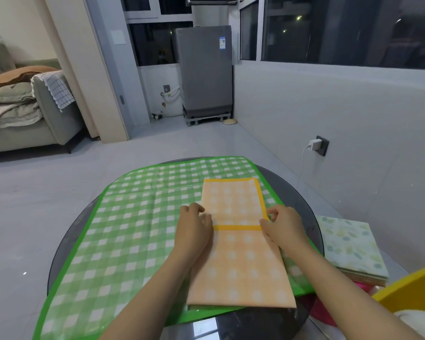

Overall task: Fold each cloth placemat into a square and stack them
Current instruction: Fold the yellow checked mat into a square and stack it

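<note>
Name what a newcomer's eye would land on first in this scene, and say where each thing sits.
First, the orange checked placemat in the middle, partly folded, with the left hand and right hand gripping its yellow-bordered edge at either side. Under it a large green checked placemat covers most of the round dark table. At the right, a stack of folded cloths sits beside the table.
</note>
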A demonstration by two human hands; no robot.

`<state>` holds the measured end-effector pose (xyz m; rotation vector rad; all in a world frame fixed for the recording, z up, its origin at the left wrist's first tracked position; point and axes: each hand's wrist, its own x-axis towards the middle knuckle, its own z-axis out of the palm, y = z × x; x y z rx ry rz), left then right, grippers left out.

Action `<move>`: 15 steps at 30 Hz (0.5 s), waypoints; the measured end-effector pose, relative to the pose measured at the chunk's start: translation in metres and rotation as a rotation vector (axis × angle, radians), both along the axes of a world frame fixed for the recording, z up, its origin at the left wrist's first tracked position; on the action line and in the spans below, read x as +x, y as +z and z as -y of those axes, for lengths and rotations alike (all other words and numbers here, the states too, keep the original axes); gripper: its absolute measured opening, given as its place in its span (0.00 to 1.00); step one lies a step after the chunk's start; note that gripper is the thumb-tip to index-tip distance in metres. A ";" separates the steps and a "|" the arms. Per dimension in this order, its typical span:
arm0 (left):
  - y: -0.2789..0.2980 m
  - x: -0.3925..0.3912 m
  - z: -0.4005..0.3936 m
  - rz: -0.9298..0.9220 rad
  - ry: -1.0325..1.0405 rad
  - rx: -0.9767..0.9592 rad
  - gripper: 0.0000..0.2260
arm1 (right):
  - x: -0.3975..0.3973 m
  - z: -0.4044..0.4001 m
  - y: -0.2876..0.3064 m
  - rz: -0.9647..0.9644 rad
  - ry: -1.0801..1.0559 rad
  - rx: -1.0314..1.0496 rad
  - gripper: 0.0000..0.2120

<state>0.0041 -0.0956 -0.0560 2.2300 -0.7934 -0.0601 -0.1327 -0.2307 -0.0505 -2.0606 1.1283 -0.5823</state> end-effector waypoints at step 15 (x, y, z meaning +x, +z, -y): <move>-0.005 0.032 0.017 -0.438 0.174 -0.220 0.06 | 0.019 0.023 -0.007 0.146 -0.134 0.274 0.03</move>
